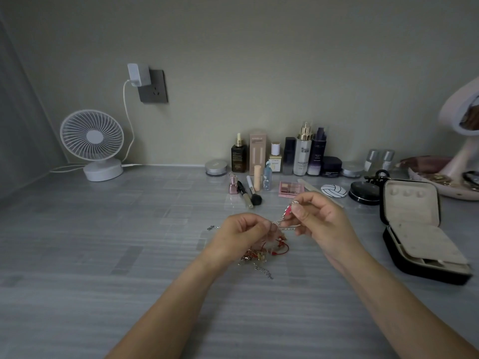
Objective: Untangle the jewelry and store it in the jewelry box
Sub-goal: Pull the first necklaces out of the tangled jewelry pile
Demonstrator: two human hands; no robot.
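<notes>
Centre of frame: the left hand (239, 235) and right hand (317, 220), close together, each pinch one silver chain (281, 221) strung between them, above the jewelry tangle (259, 252) lying on the table (103, 242) just below. The open jewelry box (412, 203) stands at the right edge. Advisable here: feed slack toward the knot and tease loops apart rather than pull.

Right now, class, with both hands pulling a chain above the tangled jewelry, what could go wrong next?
1. The left hand and right hand pinch one silver chain stretched between them; pulling harder may tighten the jewelry tangle beneath or snap a link.
2. Lifting it could drag the tangle's loose pieces across the table.
</notes>
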